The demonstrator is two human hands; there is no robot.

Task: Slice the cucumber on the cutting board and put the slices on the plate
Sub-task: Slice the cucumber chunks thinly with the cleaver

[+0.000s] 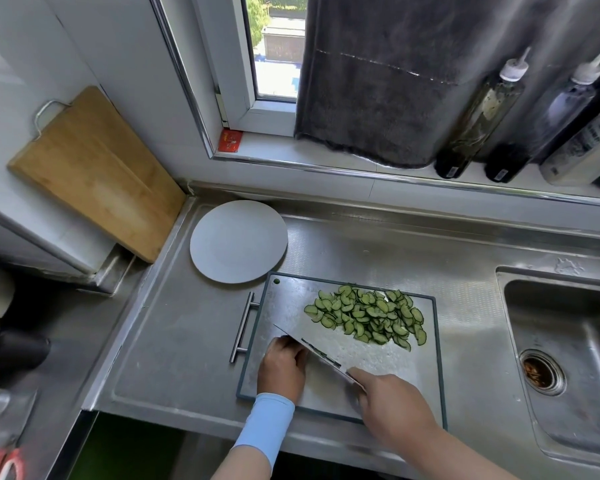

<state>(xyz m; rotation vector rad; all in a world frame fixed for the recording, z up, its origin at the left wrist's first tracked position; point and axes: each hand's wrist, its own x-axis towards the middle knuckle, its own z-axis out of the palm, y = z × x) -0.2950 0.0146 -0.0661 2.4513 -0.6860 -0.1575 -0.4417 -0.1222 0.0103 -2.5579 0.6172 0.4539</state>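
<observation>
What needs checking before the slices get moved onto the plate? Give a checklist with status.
1. The plate is ready to take slices: ok, nothing lies on it and it sits at the far left corner of the cutting board.
2. The cucumber slices are gathered: ok, one heap, all on the board.
3. The cutting is finished: cannot tell, the left hand and the blade hide whatever may lie under them.
4. The knife is under control: ok, the right hand grips it.
5. The left fingers are clear of the blade: not ok, they sit right against it.
6. The way from heap to plate is open: ok, only bare board lies between.
</observation>
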